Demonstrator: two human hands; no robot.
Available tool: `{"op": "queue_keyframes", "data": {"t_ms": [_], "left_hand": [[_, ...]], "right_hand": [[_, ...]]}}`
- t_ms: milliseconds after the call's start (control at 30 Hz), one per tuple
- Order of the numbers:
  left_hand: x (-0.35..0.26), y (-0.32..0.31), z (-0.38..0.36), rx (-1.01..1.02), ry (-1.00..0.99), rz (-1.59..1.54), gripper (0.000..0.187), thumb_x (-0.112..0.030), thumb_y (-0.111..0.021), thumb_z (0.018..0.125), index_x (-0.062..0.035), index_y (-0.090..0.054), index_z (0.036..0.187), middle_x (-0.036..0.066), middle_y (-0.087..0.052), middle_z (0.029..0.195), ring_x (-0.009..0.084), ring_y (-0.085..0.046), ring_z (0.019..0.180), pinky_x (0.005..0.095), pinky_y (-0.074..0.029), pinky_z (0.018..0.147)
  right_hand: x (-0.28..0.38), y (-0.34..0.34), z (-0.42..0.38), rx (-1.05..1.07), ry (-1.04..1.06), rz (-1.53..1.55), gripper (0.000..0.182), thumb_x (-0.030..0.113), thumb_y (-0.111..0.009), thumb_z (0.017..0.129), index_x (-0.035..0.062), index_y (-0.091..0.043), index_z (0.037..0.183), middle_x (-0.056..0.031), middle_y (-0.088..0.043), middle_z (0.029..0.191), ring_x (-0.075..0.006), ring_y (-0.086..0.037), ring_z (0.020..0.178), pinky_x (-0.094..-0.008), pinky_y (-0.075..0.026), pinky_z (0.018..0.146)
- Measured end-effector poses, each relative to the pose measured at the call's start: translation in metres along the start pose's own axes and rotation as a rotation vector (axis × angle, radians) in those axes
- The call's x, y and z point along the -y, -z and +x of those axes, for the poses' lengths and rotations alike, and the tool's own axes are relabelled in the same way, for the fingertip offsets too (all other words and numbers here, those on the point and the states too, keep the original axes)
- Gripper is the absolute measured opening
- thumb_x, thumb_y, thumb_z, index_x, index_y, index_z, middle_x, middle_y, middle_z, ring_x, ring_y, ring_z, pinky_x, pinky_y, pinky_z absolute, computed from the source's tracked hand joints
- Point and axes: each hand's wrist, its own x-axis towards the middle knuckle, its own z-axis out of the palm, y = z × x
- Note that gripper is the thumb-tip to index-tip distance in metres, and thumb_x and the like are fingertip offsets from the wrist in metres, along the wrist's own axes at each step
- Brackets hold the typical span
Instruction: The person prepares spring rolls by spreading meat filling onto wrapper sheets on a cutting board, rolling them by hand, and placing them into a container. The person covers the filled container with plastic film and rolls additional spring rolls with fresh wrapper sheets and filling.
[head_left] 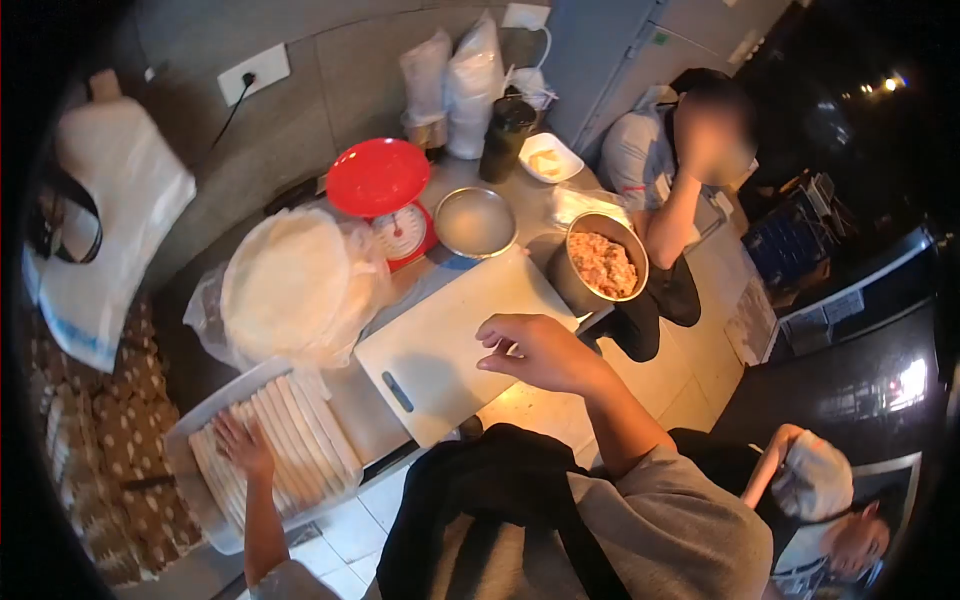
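Note:
My left hand (pixel 244 446) lies with fingers spread on pale, long wrapped rolls (pixel 290 420). The rolls sit side by side in a clear plastic tub (pixel 345 482). Above the white cutting board (pixel 465 335) hovers my right hand (pixel 535 352), its fingers loosely bent and apart, with nothing visible in them. Beyond the board stands a metal pot (pixel 572 282) of raw minced filling (pixel 602 265). A stack of round, thin wrappers (pixel 285 285) rests in plastic left of the board. Near it is a metal bowl (pixel 475 222) of cloudy liquid.
A red kitchen scale (pixel 380 178) stands by the wall with a dark bottle (pixel 507 138) and a white dish (pixel 551 158) nearby. Egg trays (pixel 120 450) are stacked at far left. One person (pixel 655 150) sits beyond the pot; another person (pixel 815 490) is at lower right.

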Motion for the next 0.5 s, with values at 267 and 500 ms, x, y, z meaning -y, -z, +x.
{"op": "queue_keyframes", "data": {"t_ms": [267,500], "left_hand": [[-0.010,0.037,0.004,0.259,0.098,0.071,0.078,-0.060,-0.033,0.094,-0.0103,-0.015,0.152,0.018,-0.016,0.156,0.0372,-0.013,0.144,0.0641,-0.009,0.110],[-0.105,0.137,-0.036,-0.205,0.329,-0.538,0.070,-0.031,-0.051,0.097,-0.0100,-0.012,0.152,0.017,-0.011,0.157,0.0336,-0.010,0.145,0.0431,-0.011,0.117]], "right_hand": [[-0.044,0.099,0.023,-0.191,0.084,0.070,0.021,0.015,-0.071,0.084,0.0018,-0.062,0.098,-0.0060,-0.065,0.083,-0.0124,-0.063,0.077,-0.0284,-0.051,0.070],[-0.074,0.208,0.231,-0.410,0.395,-0.145,0.020,0.005,-0.060,0.086,0.0032,-0.067,0.104,-0.0144,-0.069,0.092,-0.0236,-0.066,0.077,-0.0334,-0.051,0.070]]}}
